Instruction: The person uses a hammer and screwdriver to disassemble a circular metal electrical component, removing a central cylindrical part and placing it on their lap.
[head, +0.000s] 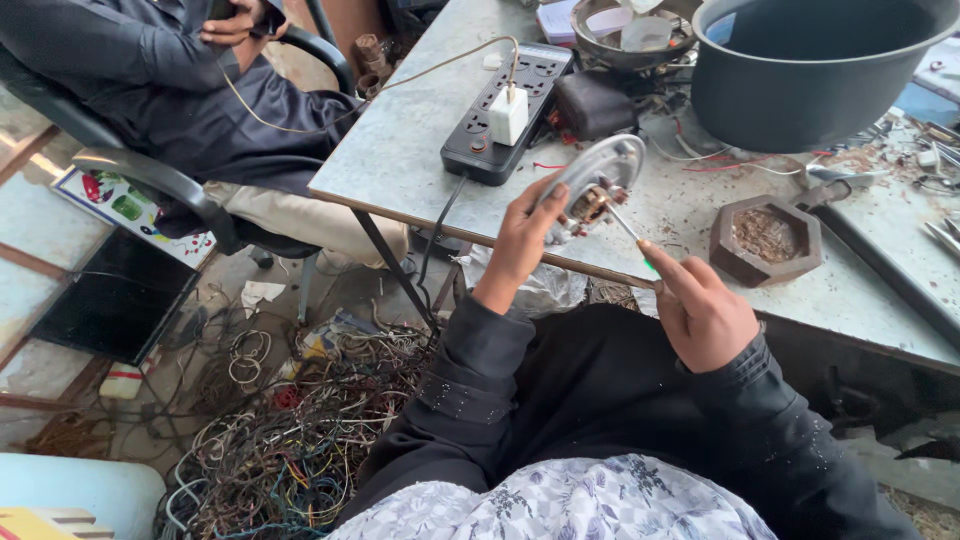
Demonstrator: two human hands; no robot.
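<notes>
My left hand (522, 243) holds a round silver metal heating plate (600, 180) on edge, just above the near edge of the grey table (400, 150). Small terminals and brown parts show on the plate's face. My right hand (697, 307) grips a screwdriver (625, 222) with a green handle, and its thin shaft points up-left to the plate's middle. Both sleeves are dark.
A black power strip (500, 125) with a white charger (508, 115) lies on the table. A large dark pot (800, 80) stands at the back right, a hexagonal wooden dish (765, 240) near it. Another person (190, 90) sits at left. Tangled wires (290, 440) cover the floor.
</notes>
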